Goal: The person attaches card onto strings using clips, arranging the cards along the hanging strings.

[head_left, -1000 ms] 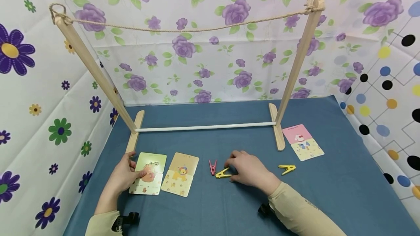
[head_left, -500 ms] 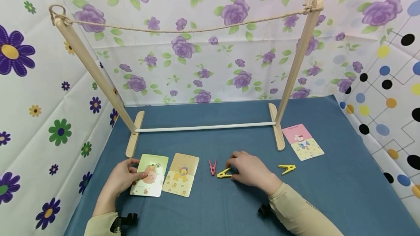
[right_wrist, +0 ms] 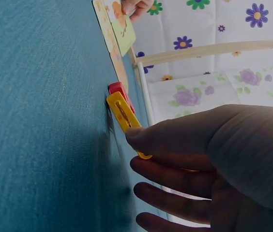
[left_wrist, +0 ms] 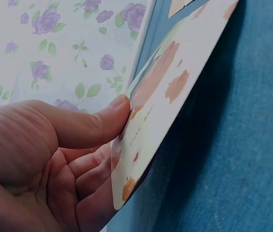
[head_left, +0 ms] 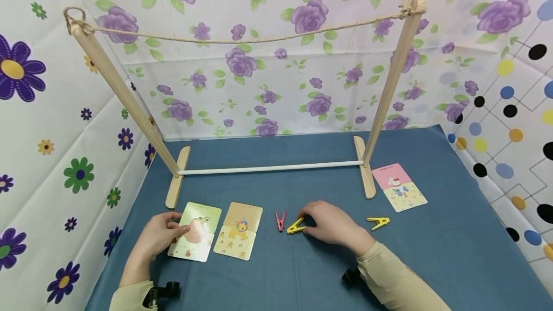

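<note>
Two holds, well apart

Your left hand [head_left: 156, 236] pinches the green card [head_left: 198, 235] by its left edge, thumb on the printed face. The left wrist view shows that card tilted above its shadow; whether an edge touches the table [head_left: 259, 282], you cannot tell. Your right hand [head_left: 331, 224] pinches the yellow clip [head_left: 293, 229] at the end nearer your palm, its other fingers loose and apart.

The relation that seems to count is sideways: the green card is left of the yellow clip, with the orange card [head_left: 238, 231] and the red clip [head_left: 281, 227] between them. Each hand is nearest to what it holds. The green card's long axis runs away from you, leaning slightly right; the yellow clip's runs nearly crosswise, narrow end pointing left. The rope [head_left: 255, 41] sags above and beyond both.
</note>
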A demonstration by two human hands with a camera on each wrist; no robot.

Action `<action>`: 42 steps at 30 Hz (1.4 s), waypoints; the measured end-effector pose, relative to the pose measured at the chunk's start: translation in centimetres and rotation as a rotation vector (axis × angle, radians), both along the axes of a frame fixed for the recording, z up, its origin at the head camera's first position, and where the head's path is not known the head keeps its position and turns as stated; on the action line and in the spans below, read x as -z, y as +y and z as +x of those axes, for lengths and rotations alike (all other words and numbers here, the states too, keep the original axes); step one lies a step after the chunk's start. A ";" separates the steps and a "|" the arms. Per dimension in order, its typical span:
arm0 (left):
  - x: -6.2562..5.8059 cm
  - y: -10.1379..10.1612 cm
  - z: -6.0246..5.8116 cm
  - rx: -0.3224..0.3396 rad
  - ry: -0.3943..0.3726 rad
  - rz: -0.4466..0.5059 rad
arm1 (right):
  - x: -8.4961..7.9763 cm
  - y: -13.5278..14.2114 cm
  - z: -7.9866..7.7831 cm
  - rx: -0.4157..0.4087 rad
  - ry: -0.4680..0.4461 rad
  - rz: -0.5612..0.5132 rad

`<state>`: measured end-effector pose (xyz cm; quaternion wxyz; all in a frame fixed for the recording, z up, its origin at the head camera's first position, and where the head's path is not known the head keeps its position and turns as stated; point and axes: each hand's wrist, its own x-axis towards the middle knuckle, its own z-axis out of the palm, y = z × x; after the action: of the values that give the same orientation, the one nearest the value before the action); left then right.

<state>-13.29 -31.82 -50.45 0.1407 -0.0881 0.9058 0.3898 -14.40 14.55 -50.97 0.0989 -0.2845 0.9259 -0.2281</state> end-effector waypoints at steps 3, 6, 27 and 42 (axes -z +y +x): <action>-0.1 0.0 0.0 -0.002 0.001 0.016 | -0.1 0.0 -0.1 -0.005 -0.024 -0.019; -0.2 -0.1 0.1 -0.004 -0.001 0.037 | -0.1 0.0 -0.2 -0.011 -0.043 -0.030; -0.8 -0.7 0.3 -0.065 0.027 0.151 | 0.2 1.3 -0.5 0.021 -0.042 -0.237; -0.9 -0.4 -0.1 -0.181 0.125 0.278 | -0.5 1.7 -0.6 0.092 0.031 -0.338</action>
<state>-13.37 -32.26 -49.55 0.0591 -0.1244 0.8386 0.5271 -14.97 16.24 -50.50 0.0250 -0.2578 0.8878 -0.3805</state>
